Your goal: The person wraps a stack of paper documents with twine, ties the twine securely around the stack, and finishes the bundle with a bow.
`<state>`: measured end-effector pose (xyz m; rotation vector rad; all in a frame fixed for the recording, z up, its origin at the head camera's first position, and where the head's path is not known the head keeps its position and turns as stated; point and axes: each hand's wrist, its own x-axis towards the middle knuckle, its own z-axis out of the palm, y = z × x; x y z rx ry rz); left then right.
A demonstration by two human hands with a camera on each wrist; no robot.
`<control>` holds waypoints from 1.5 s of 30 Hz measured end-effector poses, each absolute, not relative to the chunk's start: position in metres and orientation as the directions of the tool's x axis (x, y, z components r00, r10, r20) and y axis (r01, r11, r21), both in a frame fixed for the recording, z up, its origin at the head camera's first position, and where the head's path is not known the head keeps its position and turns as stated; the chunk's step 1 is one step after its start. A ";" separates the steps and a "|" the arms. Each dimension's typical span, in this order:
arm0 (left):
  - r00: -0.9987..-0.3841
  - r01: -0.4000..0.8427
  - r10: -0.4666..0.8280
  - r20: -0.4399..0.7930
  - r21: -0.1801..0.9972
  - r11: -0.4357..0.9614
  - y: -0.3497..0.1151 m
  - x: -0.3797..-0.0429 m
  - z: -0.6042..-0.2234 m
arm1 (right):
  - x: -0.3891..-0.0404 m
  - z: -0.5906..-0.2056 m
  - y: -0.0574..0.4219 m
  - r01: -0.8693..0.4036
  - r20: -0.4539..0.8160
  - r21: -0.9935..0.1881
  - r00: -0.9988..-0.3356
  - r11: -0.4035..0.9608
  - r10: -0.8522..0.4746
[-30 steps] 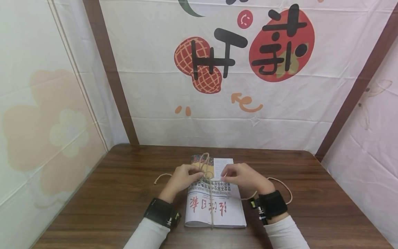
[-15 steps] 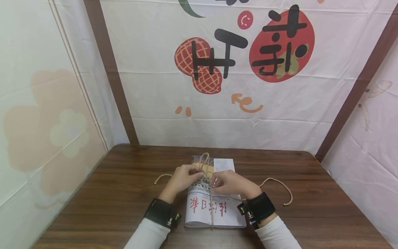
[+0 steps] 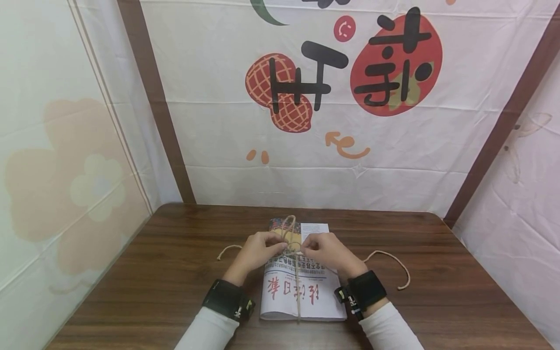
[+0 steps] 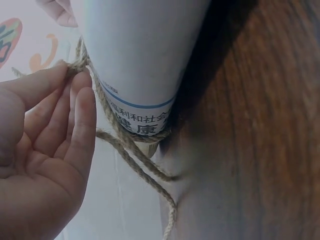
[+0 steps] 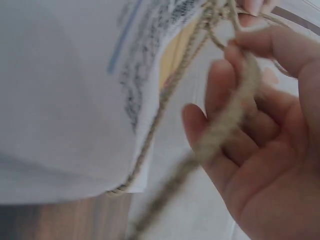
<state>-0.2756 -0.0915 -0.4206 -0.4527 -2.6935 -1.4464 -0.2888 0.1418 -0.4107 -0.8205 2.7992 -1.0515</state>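
A folded newspaper bundle [image 3: 323, 308] lies on the table, with twine [image 3: 298, 296] running along and across it. Near its far end, a loop of twine [image 3: 292, 219] rises beside the crossing. My left hand [image 3: 257, 252] pinches the twine at this crossing between thumb and fingertips, as the left wrist view shows with the twine knot [image 4: 79, 65]. From the other side my right hand [image 3: 329, 250] pinches a twine strand [image 5: 220, 127] close to the knot; the strand hangs across its palm, blurred. Fingertips partly hide how the twine is crossed.
One loose twine end [image 3: 228, 249] lies left of the bundle and another twine end [image 3: 395, 257] curves over the wooden table [image 3: 175, 272] on the right. A printed cloth [image 3: 218, 184] hangs behind the table. Both wrists wear black bands.
My right hand has moved left to the crossing, dipping toward the newspaper and then rising slightly. The right twine tail shifted with it. My left hand stays in place.
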 end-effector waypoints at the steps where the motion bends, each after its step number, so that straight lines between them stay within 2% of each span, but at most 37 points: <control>1: -0.954 0.283 0.238 0.183 0.808 0.517 -0.092 -0.275 -0.421 | -0.289 -0.412 0.141 -0.460 0.158 -0.624 -0.866 0.631 -0.475; 6: -0.944 0.309 0.267 0.194 0.805 0.507 -0.092 -0.276 -0.422 | -0.291 -0.416 0.138 -0.463 0.217 -0.630 -0.876 0.623 -0.431; 15: -0.926 0.349 0.316 0.208 0.789 0.506 -0.093 -0.278 -0.425 | -0.293 -0.421 0.133 -0.535 0.265 -0.574 -0.838 0.620 -0.478; 26: -0.934 0.328 0.294 0.201 0.807 0.491 -0.093 -0.278 -0.424 | -0.295 -0.423 0.129 -0.559 0.284 -0.635 -0.811 0.533 -0.512; 36: -0.922 0.350 0.328 0.206 0.804 0.481 -0.092 -0.279 -0.424 | -0.293 -0.424 0.127 -0.404 0.145 -0.729 -0.880 0.552 -0.452; 45: -0.928 0.342 0.310 0.205 0.799 0.496 -0.094 -0.278 -0.425 | -0.294 -0.422 0.132 -0.358 0.138 -0.795 -0.893 0.490 -0.428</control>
